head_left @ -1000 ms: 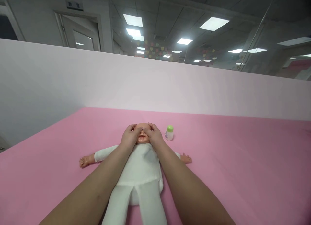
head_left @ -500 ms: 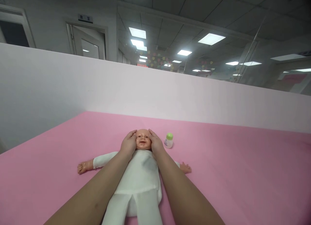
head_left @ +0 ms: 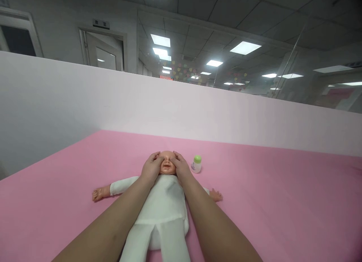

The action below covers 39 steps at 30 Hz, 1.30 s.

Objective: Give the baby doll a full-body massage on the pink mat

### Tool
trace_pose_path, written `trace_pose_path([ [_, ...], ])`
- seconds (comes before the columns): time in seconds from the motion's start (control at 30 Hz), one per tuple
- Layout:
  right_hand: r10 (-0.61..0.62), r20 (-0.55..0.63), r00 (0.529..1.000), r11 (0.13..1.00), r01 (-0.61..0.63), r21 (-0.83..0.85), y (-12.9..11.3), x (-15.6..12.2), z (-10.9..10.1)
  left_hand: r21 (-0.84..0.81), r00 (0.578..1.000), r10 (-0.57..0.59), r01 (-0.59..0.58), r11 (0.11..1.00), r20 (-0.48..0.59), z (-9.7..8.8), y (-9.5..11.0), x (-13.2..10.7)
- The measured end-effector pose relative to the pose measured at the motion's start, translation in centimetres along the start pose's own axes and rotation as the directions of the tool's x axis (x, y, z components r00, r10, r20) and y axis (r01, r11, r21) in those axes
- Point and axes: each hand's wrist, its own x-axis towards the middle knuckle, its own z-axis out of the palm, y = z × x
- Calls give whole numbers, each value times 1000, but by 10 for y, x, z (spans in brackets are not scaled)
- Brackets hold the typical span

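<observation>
Left hand [head_left: 151, 167] and right hand [head_left: 179, 167] cupped doll [head_left: 165, 201] head, thumbs pressed over eyes, no closed grasp. Bottle [head_left: 197, 164] upright just beside, on pink mat [head_left: 283, 201].

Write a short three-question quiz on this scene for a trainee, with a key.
1. True or false: the doll lies on its back on the pink mat.
2. Which side of the doll's head is the small bottle on, as the camera sees it? A) left B) right C) behind the legs
3. Fill in: the bottle's cap is ____ in colour.

Key
1. True. It lies face up in a white suit, arms spread.
2. B. It stands upright on the mat, just beyond the right hand, apart from it.
3. Green.

Both hands, the left hand too, rest on the doll's face, fingers over the eyes.
</observation>
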Motion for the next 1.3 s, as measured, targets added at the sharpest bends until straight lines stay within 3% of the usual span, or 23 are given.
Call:
trace_pose_path([
  [0.37, 7, -32, 999, 999, -8, -34, -10, -6, 3, 31, 1000, 21, -20, 999, -14, 1, 4, -3],
  [1.07, -19, -46, 999, 990, 13, -138, -3, 1, 2, 74, 1000, 23, -22, 997, -6, 0, 6, -3],
  [1.3, -10, -58, 998, 996, 5, -93, 2, 7, 3, 87, 999, 20, -18, 996, -30, 2, 3, 2],
])
